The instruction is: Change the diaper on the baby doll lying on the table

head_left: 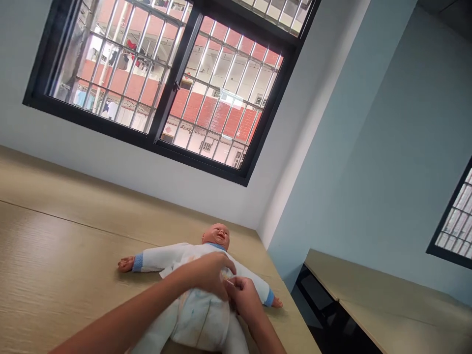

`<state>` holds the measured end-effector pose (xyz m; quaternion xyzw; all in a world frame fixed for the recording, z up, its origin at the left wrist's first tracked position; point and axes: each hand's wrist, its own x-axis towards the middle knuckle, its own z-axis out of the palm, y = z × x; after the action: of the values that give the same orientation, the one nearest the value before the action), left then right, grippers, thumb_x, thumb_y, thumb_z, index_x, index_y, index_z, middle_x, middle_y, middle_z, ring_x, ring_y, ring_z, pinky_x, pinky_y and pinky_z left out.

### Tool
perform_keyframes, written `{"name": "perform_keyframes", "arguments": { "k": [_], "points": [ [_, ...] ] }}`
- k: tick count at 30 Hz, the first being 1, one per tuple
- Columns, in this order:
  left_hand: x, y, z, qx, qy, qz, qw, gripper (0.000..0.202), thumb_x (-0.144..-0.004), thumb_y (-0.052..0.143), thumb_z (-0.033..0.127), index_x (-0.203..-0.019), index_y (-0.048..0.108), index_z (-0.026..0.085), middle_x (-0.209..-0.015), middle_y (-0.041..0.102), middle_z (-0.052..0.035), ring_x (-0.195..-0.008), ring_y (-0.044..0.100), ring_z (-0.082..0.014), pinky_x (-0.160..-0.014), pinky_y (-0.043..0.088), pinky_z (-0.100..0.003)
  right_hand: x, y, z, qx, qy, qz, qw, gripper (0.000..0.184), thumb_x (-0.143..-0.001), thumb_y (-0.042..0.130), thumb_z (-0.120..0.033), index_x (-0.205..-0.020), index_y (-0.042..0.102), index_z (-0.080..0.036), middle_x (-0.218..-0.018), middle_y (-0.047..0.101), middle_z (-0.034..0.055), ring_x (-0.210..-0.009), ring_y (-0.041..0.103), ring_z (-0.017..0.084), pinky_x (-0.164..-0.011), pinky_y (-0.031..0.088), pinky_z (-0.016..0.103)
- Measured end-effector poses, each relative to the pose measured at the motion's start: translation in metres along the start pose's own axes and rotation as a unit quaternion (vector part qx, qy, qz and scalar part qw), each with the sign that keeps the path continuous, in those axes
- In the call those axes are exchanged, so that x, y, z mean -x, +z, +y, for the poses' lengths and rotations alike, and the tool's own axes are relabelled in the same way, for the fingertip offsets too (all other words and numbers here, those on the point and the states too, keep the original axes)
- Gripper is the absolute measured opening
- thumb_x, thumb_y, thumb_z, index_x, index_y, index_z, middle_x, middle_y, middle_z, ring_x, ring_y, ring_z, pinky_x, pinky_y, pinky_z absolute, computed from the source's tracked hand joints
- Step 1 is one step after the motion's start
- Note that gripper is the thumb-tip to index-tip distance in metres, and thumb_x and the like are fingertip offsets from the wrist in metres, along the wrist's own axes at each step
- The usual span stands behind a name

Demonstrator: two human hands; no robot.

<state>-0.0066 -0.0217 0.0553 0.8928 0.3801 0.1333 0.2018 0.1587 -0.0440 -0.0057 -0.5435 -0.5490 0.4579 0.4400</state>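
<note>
A baby doll (218, 236) lies on its back on the wooden table, arms spread, in a white outfit with blue collar and cuffs. Around its hips is a white diaper (201, 317), worn over the outfit. My left hand (210, 273) reaches across the belly, fingers bent around the diaper's waist edge at the right side; it is slightly blurred. Close against it, my right hand (246, 299) pinches the diaper at the same side, thumb and forefinger together. The exact bit between the fingertips is mostly covered by the hands.
The light wooden table (66, 255) meets the wall at the back, and its right edge runs beside the doll's hand. Across a gap stands a second table (398, 300) with a dark front. A barred window (221, 93) is above.
</note>
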Motion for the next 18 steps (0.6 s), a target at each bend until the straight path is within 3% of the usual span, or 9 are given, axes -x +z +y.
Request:
{"name": "perform_keyframes", "arguments": {
  "k": [4,9,13,18],
  "points": [
    [0.006,-0.002,-0.021,0.008,-0.048,0.013,0.999,0.06,-0.055,0.073,0.067,-0.111,0.069,0.048,-0.158,0.031,-0.0011,-0.151,0.026,-0.0309,-0.124,0.021,-0.059,0.002,-0.007,-0.003,-0.013,0.02,-0.018,1.0,0.057,-0.051,0.077,-0.063,-0.068,0.053,-0.014,-0.049,0.048,-0.0036,-0.037,0.03,0.004,-0.041,0.013,0.021],
    [0.004,0.015,-0.024,0.014,-0.064,0.038,0.997,0.056,-0.052,0.075,0.068,-0.104,0.069,0.051,-0.157,0.03,0.001,-0.152,0.024,-0.0309,-0.12,0.009,-0.071,0.01,-0.019,-0.016,-0.022,0.033,-0.028,0.999,0.054,-0.056,0.077,-0.057,-0.074,0.05,-0.013,-0.056,0.047,-0.0061,-0.042,0.027,0.0,-0.044,0.01,0.019],
    [0.001,0.021,-0.023,-0.004,-0.047,0.061,0.997,0.058,-0.047,0.078,0.063,-0.102,0.069,0.046,-0.142,0.045,0.0005,-0.144,0.034,-0.0312,-0.116,0.013,-0.075,0.012,-0.015,-0.026,0.0,0.042,-0.018,0.999,0.044,-0.059,0.072,-0.047,-0.075,0.052,-0.012,-0.057,0.046,-0.0061,-0.045,0.029,0.0,-0.045,0.013,0.018],
    [-0.002,0.023,-0.023,-0.022,-0.053,0.067,0.996,0.062,-0.044,0.079,0.057,-0.098,0.066,0.03,-0.135,0.049,-0.0013,-0.134,0.041,-0.0309,-0.113,0.026,-0.072,-0.004,0.016,-0.032,0.042,0.056,-0.037,0.997,0.025,-0.058,0.061,-0.034,-0.067,0.054,-0.012,-0.056,0.052,-0.0013,-0.045,0.038,0.004,-0.043,0.021,0.018]
  ]
}}
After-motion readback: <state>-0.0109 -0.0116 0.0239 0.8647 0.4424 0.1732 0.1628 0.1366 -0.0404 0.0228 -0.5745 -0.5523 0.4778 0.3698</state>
